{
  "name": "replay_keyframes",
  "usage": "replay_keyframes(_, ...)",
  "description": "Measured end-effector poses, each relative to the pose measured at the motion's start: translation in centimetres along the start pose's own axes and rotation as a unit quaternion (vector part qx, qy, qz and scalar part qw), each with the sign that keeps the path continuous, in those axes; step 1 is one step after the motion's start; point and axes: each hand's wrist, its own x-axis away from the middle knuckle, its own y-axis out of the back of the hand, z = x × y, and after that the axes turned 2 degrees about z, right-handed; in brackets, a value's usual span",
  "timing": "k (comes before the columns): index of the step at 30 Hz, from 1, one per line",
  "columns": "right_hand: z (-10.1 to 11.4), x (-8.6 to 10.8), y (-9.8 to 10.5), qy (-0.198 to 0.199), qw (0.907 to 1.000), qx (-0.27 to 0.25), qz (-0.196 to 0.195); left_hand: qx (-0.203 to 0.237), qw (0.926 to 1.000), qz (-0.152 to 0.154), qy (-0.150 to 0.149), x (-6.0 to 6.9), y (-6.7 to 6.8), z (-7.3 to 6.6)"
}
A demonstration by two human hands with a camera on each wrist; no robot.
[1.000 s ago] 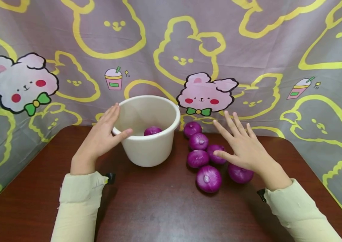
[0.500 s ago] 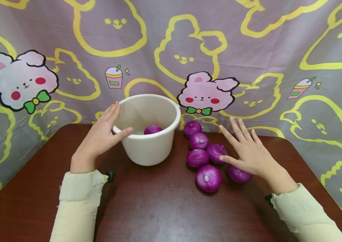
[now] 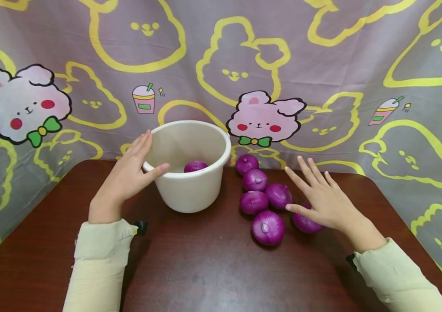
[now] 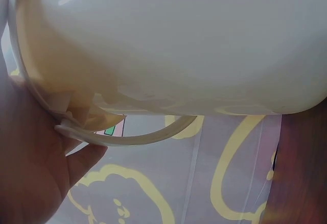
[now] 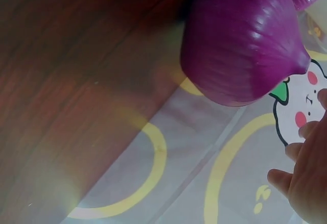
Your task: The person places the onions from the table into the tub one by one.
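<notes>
A white bucket [image 3: 189, 193] stands upright on the table with a purple onion [image 3: 195, 167] inside, partly hidden by the front rim. My left hand [image 3: 123, 177] rests against its left rim, fingers extended and thumb across the front edge. Several more purple onions [image 3: 268, 228] lie in a cluster to the bucket's right. My right hand [image 3: 324, 201] hovers with fingers spread above the rightmost onion [image 3: 306, 223], partly covering it and holding nothing. In the right wrist view, an onion [image 5: 245, 40] looms large, apart from the hand [image 5: 311, 178].
The dark brown wooden table [image 3: 205, 273] runs back to a grey patterned cloth [image 3: 314, 73] with yellow outlines and cartoon rabbits. A curved white handle [image 4: 148, 138] hangs at the bucket's side in the left wrist view.
My right hand has shifted slightly right and down, with fingers still spread. The left hand stays at the bucket's rim, and the onions have not moved on the table.
</notes>
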Motion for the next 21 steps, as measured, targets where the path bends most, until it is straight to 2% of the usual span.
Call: replay_keyframes(21,-0.2,1.5,-1.2,0.014,0.9998,-0.014,0.008,0.004,0.9999,-0.005,0.008,-0.1,-0.2,0.0)
